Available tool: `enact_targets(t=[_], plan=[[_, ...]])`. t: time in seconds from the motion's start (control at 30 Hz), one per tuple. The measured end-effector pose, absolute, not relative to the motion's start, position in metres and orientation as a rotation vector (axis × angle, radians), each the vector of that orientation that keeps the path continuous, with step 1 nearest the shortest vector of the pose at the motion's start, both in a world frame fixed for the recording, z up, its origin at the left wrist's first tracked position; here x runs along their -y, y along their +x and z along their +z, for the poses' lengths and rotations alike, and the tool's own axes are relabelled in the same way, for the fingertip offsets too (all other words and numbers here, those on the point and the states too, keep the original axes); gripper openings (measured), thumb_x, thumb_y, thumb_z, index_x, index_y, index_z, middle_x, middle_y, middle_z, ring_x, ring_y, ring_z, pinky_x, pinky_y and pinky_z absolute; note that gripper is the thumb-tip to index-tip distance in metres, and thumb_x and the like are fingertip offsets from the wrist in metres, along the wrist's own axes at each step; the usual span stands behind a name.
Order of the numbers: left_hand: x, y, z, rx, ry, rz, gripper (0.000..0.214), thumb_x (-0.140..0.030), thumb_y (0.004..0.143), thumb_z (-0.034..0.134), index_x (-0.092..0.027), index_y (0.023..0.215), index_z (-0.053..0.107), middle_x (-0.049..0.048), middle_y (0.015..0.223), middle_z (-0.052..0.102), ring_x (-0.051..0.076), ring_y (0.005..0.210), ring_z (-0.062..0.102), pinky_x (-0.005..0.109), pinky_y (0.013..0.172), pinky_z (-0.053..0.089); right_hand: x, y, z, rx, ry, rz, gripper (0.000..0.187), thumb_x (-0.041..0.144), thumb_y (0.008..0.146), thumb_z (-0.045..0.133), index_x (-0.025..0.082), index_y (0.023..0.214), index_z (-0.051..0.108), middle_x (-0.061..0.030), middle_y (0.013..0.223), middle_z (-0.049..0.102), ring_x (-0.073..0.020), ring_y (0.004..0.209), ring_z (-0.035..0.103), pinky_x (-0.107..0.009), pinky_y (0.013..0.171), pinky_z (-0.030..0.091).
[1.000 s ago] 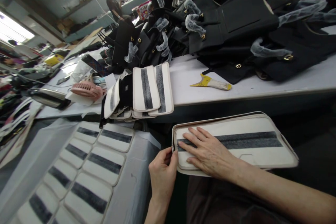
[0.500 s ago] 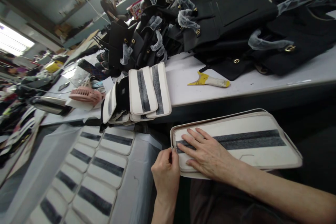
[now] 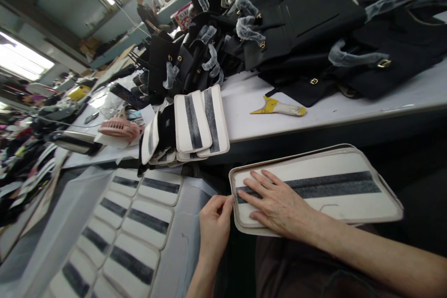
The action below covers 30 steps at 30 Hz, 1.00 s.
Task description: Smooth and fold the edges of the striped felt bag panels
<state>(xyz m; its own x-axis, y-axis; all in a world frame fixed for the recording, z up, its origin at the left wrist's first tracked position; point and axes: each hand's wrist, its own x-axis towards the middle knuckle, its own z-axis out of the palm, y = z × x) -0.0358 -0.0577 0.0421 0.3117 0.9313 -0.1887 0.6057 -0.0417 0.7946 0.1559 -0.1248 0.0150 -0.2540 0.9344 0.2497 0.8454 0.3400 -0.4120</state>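
In front of me, over my lap, lies a rounded white panel [image 3: 335, 205] with a dark grey band along its length; a second layer shows along its edge. My right hand [image 3: 279, 205] rests flat on the panel's left part, fingers spread. At the panel's left edge my left hand [image 3: 214, 216] is closed in a pinch. Its thumb and fingertip reach the border, and whatever lies between them is too small to make out.
Similar banded panels [image 3: 148, 216] lie in rows on a plastic-covered surface at the left. More panels [image 3: 190, 123] overhang the white table [image 3: 244, 123]. A yellow-handled tool [image 3: 277, 106], a pink fan [image 3: 120, 128] and piled black bags [image 3: 321, 14] are on the table.
My left hand has shifted slightly left, from over the panel's edge to just outside it, still pinched. My right hand stays flat on the panel.
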Motion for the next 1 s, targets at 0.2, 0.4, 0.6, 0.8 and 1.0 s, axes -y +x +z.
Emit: enact_targets(t=[0.2,0.4,0.6,0.8,1.0], plan=[[0.047,-0.040,0.028,-1.304,1.094,0.489,0.032,-0.043,0.071,0.078,-0.014,0.080,0.066,0.0035,0.077,0.066,0.015,0.070,0.060,0.028,0.069,0.050,0.124,0.157,0.015,2.164,-1.562,0.284,0.051,0.042,0.090,0.057,0.024,0.137,0.049,-0.0099,0.138,0.050,-0.0339,0.133,0.039,-0.054,0.112,0.028],[0.038,-0.037,0.030,-1.275,1.068,0.391,0.035,-0.041,0.068,0.081,-0.015,0.076,0.060,-0.0013,0.071,0.060,0.010,0.065,0.055,0.022,0.064,0.044,0.125,0.157,0.012,2.150,-1.553,0.258,0.052,0.043,0.089,0.059,0.024,0.136,0.050,-0.0097,0.138,0.051,-0.0335,0.134,0.038,-0.053,0.111,0.029],[0.030,-0.032,0.036,-1.275,1.140,0.283,0.035,-0.042,0.068,0.080,-0.016,0.073,0.056,-0.0036,0.065,0.054,0.009,0.060,0.050,0.022,0.060,0.040,0.123,0.156,0.014,2.171,-1.582,0.255,0.051,0.045,0.088,0.060,0.023,0.134,0.051,-0.0092,0.138,0.051,-0.0331,0.133,0.039,-0.053,0.112,0.029],[0.030,-0.030,0.036,-1.280,1.243,0.237,0.032,-0.042,0.075,0.073,-0.017,0.073,0.053,-0.0044,0.063,0.051,0.009,0.061,0.047,0.022,0.060,0.036,0.124,0.155,0.014,2.157,-1.574,0.253,0.051,0.045,0.088,0.061,0.023,0.133,0.052,-0.0086,0.139,0.052,-0.0325,0.133,0.039,-0.051,0.111,0.030],[0.029,-0.032,0.034,-1.245,1.308,0.213,0.030,-0.040,0.078,0.069,-0.018,0.073,0.049,-0.0042,0.065,0.050,0.010,0.063,0.047,0.023,0.062,0.037,0.125,0.152,0.010,2.142,-1.591,0.299,0.061,0.048,0.088,0.060,0.018,0.139,0.045,-0.0094,0.143,0.049,-0.0316,0.135,0.037,-0.050,0.115,0.027]])
